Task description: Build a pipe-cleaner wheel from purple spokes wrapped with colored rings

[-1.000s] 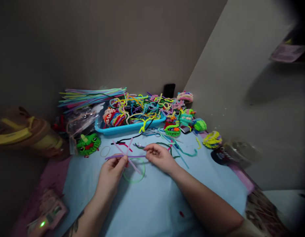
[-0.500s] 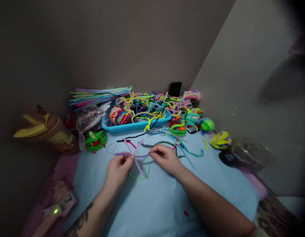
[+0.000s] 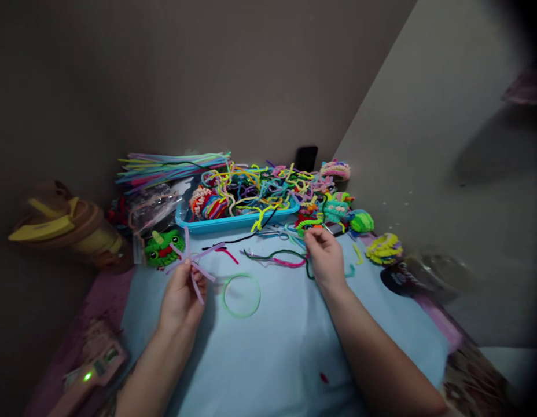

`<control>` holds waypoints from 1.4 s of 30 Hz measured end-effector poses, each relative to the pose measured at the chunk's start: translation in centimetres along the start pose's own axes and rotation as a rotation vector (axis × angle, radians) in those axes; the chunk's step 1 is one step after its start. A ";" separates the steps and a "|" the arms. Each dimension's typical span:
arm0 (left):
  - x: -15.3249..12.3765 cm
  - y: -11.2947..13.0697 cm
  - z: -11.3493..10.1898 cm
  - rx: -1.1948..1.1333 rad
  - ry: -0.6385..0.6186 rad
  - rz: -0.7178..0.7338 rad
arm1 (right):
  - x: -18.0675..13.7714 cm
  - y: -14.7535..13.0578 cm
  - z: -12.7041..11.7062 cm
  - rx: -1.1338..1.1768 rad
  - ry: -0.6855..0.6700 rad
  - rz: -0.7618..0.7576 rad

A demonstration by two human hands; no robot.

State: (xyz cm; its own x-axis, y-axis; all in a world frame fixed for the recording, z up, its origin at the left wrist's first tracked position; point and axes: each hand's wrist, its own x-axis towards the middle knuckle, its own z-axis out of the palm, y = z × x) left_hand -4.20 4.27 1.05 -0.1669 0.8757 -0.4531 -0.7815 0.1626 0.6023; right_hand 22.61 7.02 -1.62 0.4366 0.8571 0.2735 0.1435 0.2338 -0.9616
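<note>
My left hand (image 3: 181,292) pinches a crossed bunch of purple and pink pipe cleaners (image 3: 194,259) and holds it just above the light blue mat (image 3: 268,347), left of a green ring (image 3: 241,295) that lies flat. My right hand (image 3: 326,256) reaches to the back right, fingers curled at the loose pipe cleaners (image 3: 290,237) beside a green and red woven piece (image 3: 309,223). I cannot make out what, if anything, it grips.
A blue tray (image 3: 234,223) heaped with tangled pipe cleaners stands at the back. Straight pipe cleaners (image 3: 173,165) lie behind it on the left. A green frog figure (image 3: 162,248), several woven pieces (image 3: 383,248) and a dark lid (image 3: 403,278) ring the mat. Walls close in behind and right.
My right hand let go of the purple pipe cleaner and moved back right to the loose pile. My left hand carried the crossed bunch to the left, off the green ring.
</note>
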 end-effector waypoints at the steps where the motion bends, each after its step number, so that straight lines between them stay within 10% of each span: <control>1: 0.1 0.0 -0.1 -0.017 -0.016 -0.037 | -0.4 -0.2 0.3 -0.065 -0.050 -0.026; 14: -3.6 -4.0 -0.7 1.157 -0.837 -0.287 | -3.2 0.3 2.5 -0.605 -0.672 -0.278; 31: -3.6 -4.0 -1.0 1.287 -0.950 -0.224 | -3.2 0.8 3.1 -0.865 -0.691 -0.242; 42: -3.6 -4.0 -0.7 1.225 -0.913 -0.235 | -3.2 0.5 2.8 -0.619 -0.691 -0.316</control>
State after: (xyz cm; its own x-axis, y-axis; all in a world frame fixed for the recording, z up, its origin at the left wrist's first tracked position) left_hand -0.90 0.14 -0.13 0.6533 0.6742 -0.3446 0.2944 0.1932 0.9360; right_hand 18.75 5.68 -3.04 -0.2897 0.9226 0.2548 0.6909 0.3858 -0.6115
